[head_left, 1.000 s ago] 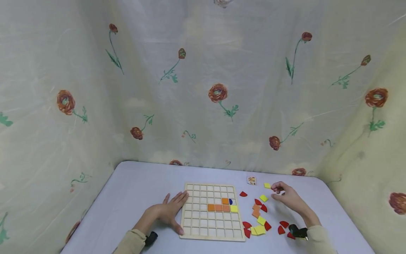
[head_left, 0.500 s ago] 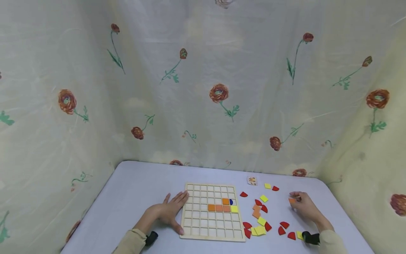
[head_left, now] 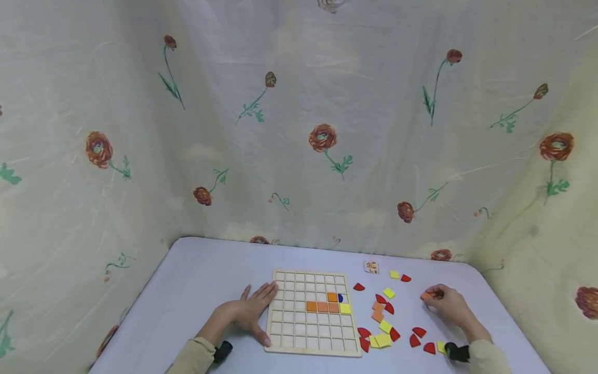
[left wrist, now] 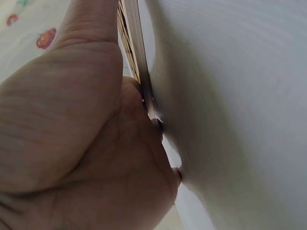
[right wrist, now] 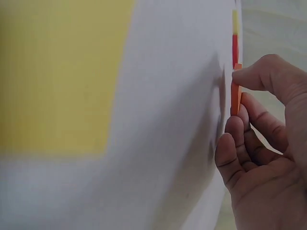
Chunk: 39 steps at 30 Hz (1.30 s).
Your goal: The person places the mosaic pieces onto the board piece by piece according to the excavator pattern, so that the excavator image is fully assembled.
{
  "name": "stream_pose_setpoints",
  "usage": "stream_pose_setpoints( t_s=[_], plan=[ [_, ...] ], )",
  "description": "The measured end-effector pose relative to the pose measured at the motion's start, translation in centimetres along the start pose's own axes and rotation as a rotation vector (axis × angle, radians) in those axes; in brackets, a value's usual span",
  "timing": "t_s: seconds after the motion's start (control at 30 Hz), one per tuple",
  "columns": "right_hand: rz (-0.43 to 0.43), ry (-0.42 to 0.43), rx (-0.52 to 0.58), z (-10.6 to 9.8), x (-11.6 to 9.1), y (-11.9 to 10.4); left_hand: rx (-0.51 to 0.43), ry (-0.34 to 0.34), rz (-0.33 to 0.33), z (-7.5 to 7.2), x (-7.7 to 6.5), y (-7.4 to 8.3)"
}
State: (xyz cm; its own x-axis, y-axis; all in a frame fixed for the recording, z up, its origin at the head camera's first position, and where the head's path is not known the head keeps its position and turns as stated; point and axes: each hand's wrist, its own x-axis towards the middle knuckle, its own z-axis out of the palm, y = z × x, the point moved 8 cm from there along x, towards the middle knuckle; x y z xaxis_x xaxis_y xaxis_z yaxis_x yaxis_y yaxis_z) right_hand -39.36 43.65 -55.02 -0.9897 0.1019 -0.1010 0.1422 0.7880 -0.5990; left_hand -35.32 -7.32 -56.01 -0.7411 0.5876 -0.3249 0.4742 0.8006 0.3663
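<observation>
A wooden grid board (head_left: 313,355) lies on the table, with several orange tiles (head_left: 322,306), a yellow tile (head_left: 344,308) and a dark blue piece (head_left: 340,298) in its cells. My left hand (head_left: 249,313) rests at the board's left edge, fingers spread and fairly straight; the left wrist view shows its palm beside the wooden rim (left wrist: 139,57). Over at the right of the table, my right hand (head_left: 449,305) pinches an orange square tile (right wrist: 235,96) between thumb and fingertips, just above or at the table surface.
Between board and right hand lie loose yellow squares (head_left: 383,340), orange squares (head_left: 377,315) and red quarter-circle pieces (head_left: 364,343). More red pieces (head_left: 415,340) lie nearer the right wrist. A small patterned card (head_left: 371,267) sits behind. A flowered curtain (head_left: 299,208) surrounds the table.
My right hand has moved right and toward me from beside the far yellow tile and now pinches an orange tile. A red piece lies next to that yellow tile. My left hand stays still.
</observation>
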Motion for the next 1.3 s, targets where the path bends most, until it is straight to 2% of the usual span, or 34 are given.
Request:
stream_pose_setpoints(
  t_s=[0.1, 0.23, 0.53, 0.87, 0.93, 1.07, 1.3],
  plan=[
    [-0.021, 0.014, 0.008, 0.6, -0.3, -1.7, -0.017, -0.003, 0.002, 0.0, 0.0, -0.1],
    [-0.096, 0.008, 0.007, 2.0, -0.8, -5.3, -0.024, -0.016, 0.009, 0.0, 0.0, -0.1],
    [-0.184, -0.119, 0.098, 8.1, -1.8, -14.1, -0.008, -0.009, 0.001, 0.1, 0.0, -0.1],
    [-0.481, -0.309, 0.112, 14.9, -2.9, -22.7, -0.009, -0.008, -0.003, 0.2, 0.3, -0.5],
    [-0.52, -0.33, 0.115, 16.0, -2.9, -23.8, -0.007, -0.008, -0.004, 0.2, 0.3, -0.5],
    [-0.536, -0.363, 0.111, 17.7, -2.5, -24.9, 0.004, 0.001, 0.007, 0.0, 0.1, -0.3],
    [-0.535, -0.372, 0.079, 18.6, -2.1, -25.2, 0.004, 0.003, 0.0, 0.0, 0.0, -0.2]
  ],
)
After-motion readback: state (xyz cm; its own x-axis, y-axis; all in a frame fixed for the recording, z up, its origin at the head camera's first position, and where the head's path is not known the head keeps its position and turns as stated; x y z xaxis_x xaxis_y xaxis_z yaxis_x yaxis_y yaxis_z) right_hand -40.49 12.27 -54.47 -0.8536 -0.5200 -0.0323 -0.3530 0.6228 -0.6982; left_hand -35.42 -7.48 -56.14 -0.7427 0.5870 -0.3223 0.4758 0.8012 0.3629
